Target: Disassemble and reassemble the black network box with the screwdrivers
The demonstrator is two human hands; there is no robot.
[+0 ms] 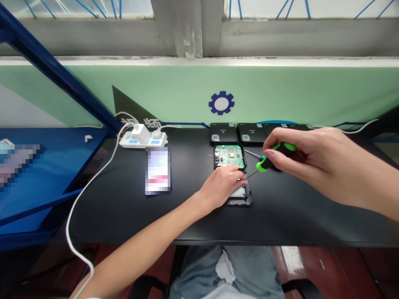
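Note:
My right hand (314, 160) grips a black and green screwdriver (261, 166), its shaft slanting down to the left. The screwdriver's tip meets the fingers of my left hand (222, 185), which are bent together over a black casing part (248, 198) with a silvery plate (239, 192) inside. Whatever those fingertips pinch is hidden. Just beyond them sits an opened black box with a green circuit board (230, 155). A second screwdriver's thin metal shaft (252, 153) lies to the right of the board, partly behind my right hand.
Several closed black boxes (223, 133) line the back of the black table (193, 224). Tiny screws (210, 156) lie left of the board. A phone-like device (158, 171) with a blurred screen lies near a white power strip (143, 143). A white cable (93, 182) hangs at left.

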